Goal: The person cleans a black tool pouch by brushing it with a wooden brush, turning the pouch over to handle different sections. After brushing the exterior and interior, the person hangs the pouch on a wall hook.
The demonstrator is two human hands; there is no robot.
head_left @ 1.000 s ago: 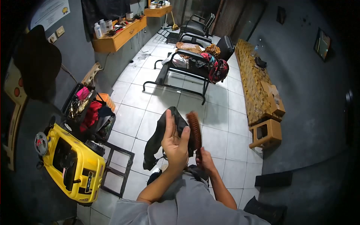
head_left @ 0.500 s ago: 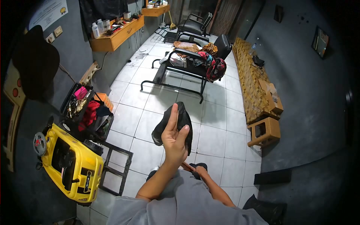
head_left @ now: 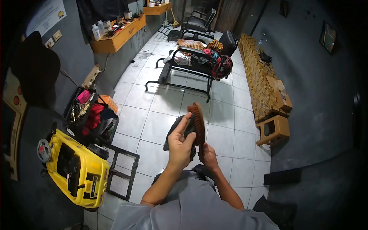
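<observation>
My left hand [head_left: 179, 143] is up in front of my chest, closed on a soft black item [head_left: 174, 132], its index finger stretched along the near side. Much of the item is hidden behind the hand; I cannot tell its kind. Just to the right, my right hand [head_left: 208, 155] grips the lower end of a wooden brush [head_left: 199, 124], which stands nearly upright. Reddish-brown bristles face left, right beside the black item and the left fingertips.
Ahead stands a black reclining chair [head_left: 184, 71] with cloths on it. On the left are a yellow toy car [head_left: 86, 170], a black frame [head_left: 122, 172] and an open case [head_left: 97, 115]. A woven-covered bench [head_left: 255, 76] and brown stool [head_left: 274, 130] line the right wall.
My right hand has risen from low by my lap, bringing the brush up beside the black item. My left hand and the item have shifted slightly right, and the item has turned.
</observation>
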